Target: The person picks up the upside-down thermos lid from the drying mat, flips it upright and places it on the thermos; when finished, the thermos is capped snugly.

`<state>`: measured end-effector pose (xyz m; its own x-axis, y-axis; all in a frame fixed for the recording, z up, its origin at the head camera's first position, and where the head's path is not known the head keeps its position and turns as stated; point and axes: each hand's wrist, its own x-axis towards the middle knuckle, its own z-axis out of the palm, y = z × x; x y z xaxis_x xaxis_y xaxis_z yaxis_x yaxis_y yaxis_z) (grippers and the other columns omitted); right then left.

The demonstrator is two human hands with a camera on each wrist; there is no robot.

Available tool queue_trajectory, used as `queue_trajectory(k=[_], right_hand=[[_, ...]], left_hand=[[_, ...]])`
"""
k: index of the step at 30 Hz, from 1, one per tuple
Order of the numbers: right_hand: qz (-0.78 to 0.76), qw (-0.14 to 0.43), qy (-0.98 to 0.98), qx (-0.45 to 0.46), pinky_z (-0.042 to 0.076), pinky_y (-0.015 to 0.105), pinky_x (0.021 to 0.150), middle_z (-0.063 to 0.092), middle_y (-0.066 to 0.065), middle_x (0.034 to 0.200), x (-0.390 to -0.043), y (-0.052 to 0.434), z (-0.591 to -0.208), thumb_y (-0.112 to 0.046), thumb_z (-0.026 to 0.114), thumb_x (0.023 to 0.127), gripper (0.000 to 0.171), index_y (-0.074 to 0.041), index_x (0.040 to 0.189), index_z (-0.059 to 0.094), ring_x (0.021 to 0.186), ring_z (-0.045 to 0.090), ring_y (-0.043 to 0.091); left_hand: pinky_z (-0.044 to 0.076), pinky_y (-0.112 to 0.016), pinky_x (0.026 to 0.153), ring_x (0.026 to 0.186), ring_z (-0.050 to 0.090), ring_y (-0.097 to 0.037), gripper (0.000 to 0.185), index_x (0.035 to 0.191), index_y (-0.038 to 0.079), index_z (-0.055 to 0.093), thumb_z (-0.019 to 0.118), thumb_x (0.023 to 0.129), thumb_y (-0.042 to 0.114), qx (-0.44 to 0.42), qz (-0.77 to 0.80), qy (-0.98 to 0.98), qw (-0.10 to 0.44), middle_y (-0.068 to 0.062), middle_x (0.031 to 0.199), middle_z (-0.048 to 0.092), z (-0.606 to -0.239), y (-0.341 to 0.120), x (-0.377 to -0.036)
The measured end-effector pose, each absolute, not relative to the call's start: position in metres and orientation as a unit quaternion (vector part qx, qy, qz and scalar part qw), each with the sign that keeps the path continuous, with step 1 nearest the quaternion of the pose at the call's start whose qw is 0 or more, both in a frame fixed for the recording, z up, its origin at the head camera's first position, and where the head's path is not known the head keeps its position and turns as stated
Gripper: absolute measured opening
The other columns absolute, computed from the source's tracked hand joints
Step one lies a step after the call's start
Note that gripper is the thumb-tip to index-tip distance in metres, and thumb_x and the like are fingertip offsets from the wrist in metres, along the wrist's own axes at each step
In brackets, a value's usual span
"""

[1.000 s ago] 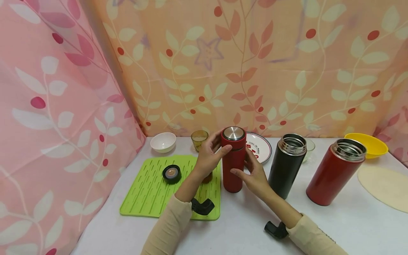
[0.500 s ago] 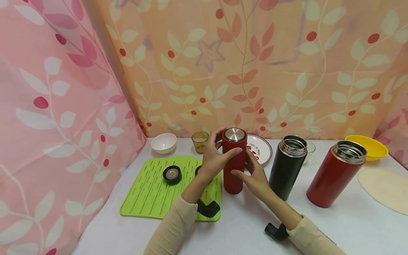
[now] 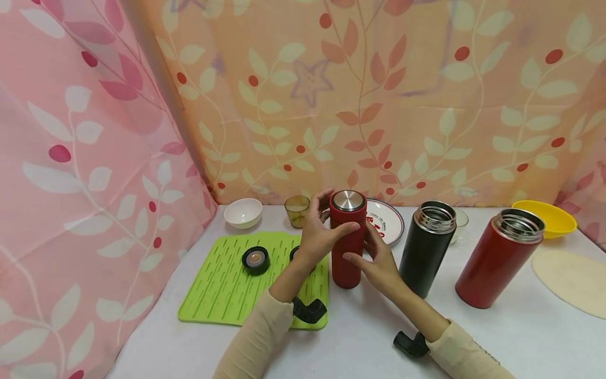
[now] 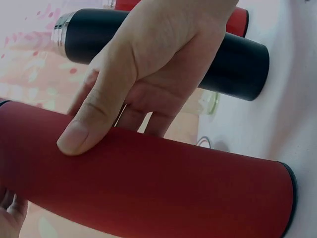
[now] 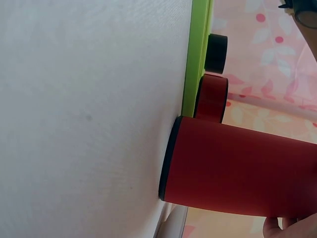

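A slim red thermos bottle (image 3: 347,263) with a brushed-metal top stands upright on the white cloth. My left hand (image 3: 318,234) grips its upper part, thumb across the front. Lower down, my right hand (image 3: 379,258) holds the bottle's right side, and its thumb lies on the red wall (image 4: 168,183) in the left wrist view. To the right stand an uncapped black bottle (image 3: 427,255) and a wider uncapped red bottle (image 3: 494,263). On the green ridged mat (image 3: 213,295) lie an upturned black lid (image 3: 255,259) and a red lid (image 5: 211,99), mostly behind my left hand.
At the back are a white bowl (image 3: 243,213), an amber glass (image 3: 297,216) and a printed plate (image 3: 390,226), partly behind the slim bottle. A clear glass (image 3: 461,223) is half hidden by the black bottle. Far right: a yellow bowl (image 3: 549,220) and a beige round mat (image 3: 568,281).
My left hand has turned and shifted right, its thumb reaching further across the bottle. The seam below the lid is now covered, and the second lid shows on the mat. My right hand has stayed put.
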<state>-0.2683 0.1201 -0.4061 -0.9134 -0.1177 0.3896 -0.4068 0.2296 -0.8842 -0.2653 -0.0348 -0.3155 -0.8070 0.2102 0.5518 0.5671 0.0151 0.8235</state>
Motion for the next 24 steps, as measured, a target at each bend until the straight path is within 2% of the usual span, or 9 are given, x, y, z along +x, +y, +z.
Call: queue_trajectory(k=[5, 10, 13, 16, 19, 24], right_hand=[[0.600, 0.113, -0.775, 0.164, 0.037, 0.042, 0.104, 0.042, 0.006, 0.140, -0.265, 0.119, -0.402, -0.020, 0.071, 0.080, 0.079, -0.022, 0.145, 0.025, 0.126, 0.046, 0.028], [0.608, 0.120, -0.765, 0.176, 0.037, 0.048, 0.102, 0.042, 0.013, 0.140, -0.263, 0.118, -0.397, -0.011, 0.071, 0.080, 0.078, -0.015, 0.144, 0.027, 0.124, 0.047, 0.033], [0.603, 0.120, -0.768, 0.176, 0.037, 0.047, 0.102, 0.042, 0.011, 0.140, -0.264, 0.119, -0.399, -0.012, 0.071, 0.080, 0.078, -0.017, 0.144, 0.026, 0.124, 0.047, 0.032], [0.597, 0.120, -0.774, 0.173, 0.038, 0.043, 0.102, 0.042, 0.007, 0.141, -0.266, 0.119, -0.403, -0.017, 0.071, 0.080, 0.079, -0.020, 0.145, 0.026, 0.125, 0.047, 0.028], [0.595, 0.120, -0.776, 0.168, 0.038, 0.042, 0.102, 0.041, 0.006, 0.142, -0.267, 0.120, -0.404, -0.021, 0.072, 0.080, 0.081, -0.021, 0.145, 0.025, 0.125, 0.046, 0.027], [0.597, 0.115, -0.778, 0.160, 0.037, 0.041, 0.103, 0.039, 0.005, 0.144, -0.266, 0.120, -0.403, -0.024, 0.072, 0.079, 0.082, -0.021, 0.145, 0.024, 0.127, 0.045, 0.028]], left_hand=[[0.039, -0.040, 0.103, 0.116, 0.047, -0.030, 0.062, 0.127, -0.007, 0.033, 0.070, 0.078, 0.001, -0.269, -0.648, -0.700, 0.137, -0.021, 0.128, 0.044, -0.315, -0.034, -0.265], [0.038, -0.040, 0.104, 0.121, 0.048, -0.033, 0.056, 0.134, -0.008, 0.034, 0.059, 0.085, -0.005, -0.315, -0.628, -0.702, 0.115, -0.025, 0.132, 0.046, -0.316, -0.043, -0.269], [0.037, -0.042, 0.105, 0.125, 0.045, -0.034, 0.057, 0.138, -0.009, 0.031, 0.056, 0.087, -0.003, -0.335, -0.622, -0.700, 0.104, -0.026, 0.136, 0.043, -0.317, -0.048, -0.271], [0.036, -0.043, 0.106, 0.124, 0.045, -0.034, 0.064, 0.140, -0.007, 0.029, 0.062, 0.087, 0.009, -0.327, -0.622, -0.703, 0.109, -0.025, 0.138, 0.041, -0.316, -0.047, -0.270], [0.037, -0.043, 0.105, 0.122, 0.045, -0.033, 0.074, 0.138, -0.006, 0.029, 0.071, 0.081, 0.015, -0.303, -0.618, -0.712, 0.137, -0.023, 0.136, 0.041, -0.315, -0.040, -0.265], [0.038, -0.043, 0.103, 0.118, 0.046, -0.031, 0.068, 0.128, -0.005, 0.032, 0.074, 0.074, 0.003, -0.252, -0.625, -0.719, 0.170, -0.020, 0.128, 0.043, -0.312, -0.027, -0.258]])
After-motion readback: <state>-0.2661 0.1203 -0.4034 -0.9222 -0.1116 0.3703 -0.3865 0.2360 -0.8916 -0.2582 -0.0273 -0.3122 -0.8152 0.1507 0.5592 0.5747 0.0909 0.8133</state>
